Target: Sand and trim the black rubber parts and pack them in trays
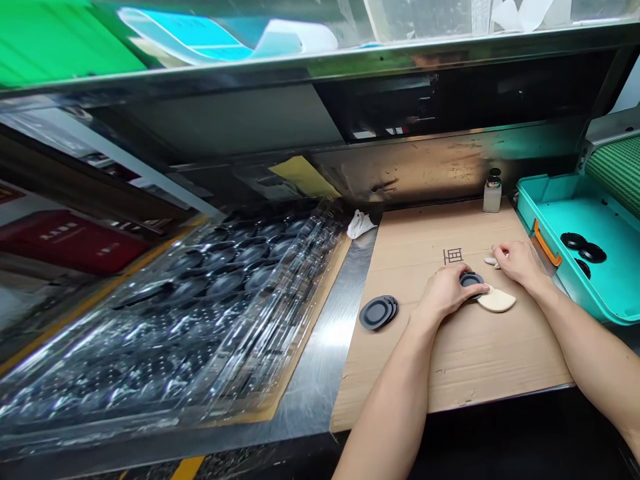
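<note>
My left hand (447, 291) grips a round black plastic lid-like disc (470, 281) by its edge, thumb on the near side, just above the cardboard. Partly beneath the thumb lies a flat cream-coloured pad (497, 301) with a rounded edge. My right hand (519, 261) is closed in a pinch to the upper right of the disc. At its fingertips shows a small white piece (492, 262), its kind too small to tell. Left of my left hand, a few similar black discs (379, 313) lie overlapped on the cardboard sheet (480, 360).
Clear plastic trays (165, 360) with several black round parts (230, 283) cover the left side. A turquoise bin (620, 267) holding 3 black discs stands right. A small bottle (493, 193) and a crumpled white cloth (360, 225) sit at the back. A metal shelf (280, 70) hangs overhead.
</note>
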Available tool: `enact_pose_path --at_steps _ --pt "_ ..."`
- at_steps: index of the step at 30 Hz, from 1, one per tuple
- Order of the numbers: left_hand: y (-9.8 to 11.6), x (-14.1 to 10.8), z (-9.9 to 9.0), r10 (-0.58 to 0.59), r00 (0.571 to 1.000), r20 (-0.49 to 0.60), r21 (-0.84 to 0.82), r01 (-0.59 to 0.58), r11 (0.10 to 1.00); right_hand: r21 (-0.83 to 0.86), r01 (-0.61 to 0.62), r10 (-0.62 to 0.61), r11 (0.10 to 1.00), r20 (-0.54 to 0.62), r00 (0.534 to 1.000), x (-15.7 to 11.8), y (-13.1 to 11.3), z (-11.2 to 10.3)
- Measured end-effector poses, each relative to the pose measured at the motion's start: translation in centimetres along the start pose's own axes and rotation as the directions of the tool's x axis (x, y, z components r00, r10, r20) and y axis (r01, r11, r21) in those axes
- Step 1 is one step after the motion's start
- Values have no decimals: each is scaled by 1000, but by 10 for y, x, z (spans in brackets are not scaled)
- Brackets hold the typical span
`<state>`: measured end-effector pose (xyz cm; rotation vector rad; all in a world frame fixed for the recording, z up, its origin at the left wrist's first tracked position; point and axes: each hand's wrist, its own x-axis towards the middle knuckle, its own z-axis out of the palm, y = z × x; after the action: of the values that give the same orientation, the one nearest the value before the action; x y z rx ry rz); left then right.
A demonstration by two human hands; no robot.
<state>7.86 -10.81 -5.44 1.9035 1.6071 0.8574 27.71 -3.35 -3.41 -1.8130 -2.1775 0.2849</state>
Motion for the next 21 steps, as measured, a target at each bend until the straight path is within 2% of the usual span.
enact_pose_path --at_steps 3,7,9,11,12,14,16,18,21 --pt "1 1 3 -95 995 -12 -200 90 976 -23 7 -7 1000 -7 1000 0 1 1" --pt "0 5 10 -215 976 -24 -597 159 787 -40 21 -21 999 -5 1000 0 -1 -2" --pt "-2 7 11 -250 968 11 -688 189 701 -38 17 -17 999 6 1000 -1 -2 -3" --pt "-3 8 11 -262 965 32 -711 207 672 -36 5 -5 999 3 1000 -1 -2 -3" --pt "-4 9 10 -256 966 24 -697 200 688 -33 3 -3 999 -2 1000 -1 -2 -3" --pt "-7 9 7 -223 975 -21 -605 165 779 -25 8 -8 1000 -7 1000 -1 -1 -2" --pt "-10 9 3 -176 981 -78 -414 128 901 -14 17 -17 1000 -7 1000 -1 0 -1" --pt "-13 8 -1 -128 985 -116 -153 110 982 -8 16 -16 1000 -12 1000 -1 1 0" --pt "-14 1 -6 -97 987 -126 167 117 979 -4 5 -5 1000 -8 1000 -1 0 -1"
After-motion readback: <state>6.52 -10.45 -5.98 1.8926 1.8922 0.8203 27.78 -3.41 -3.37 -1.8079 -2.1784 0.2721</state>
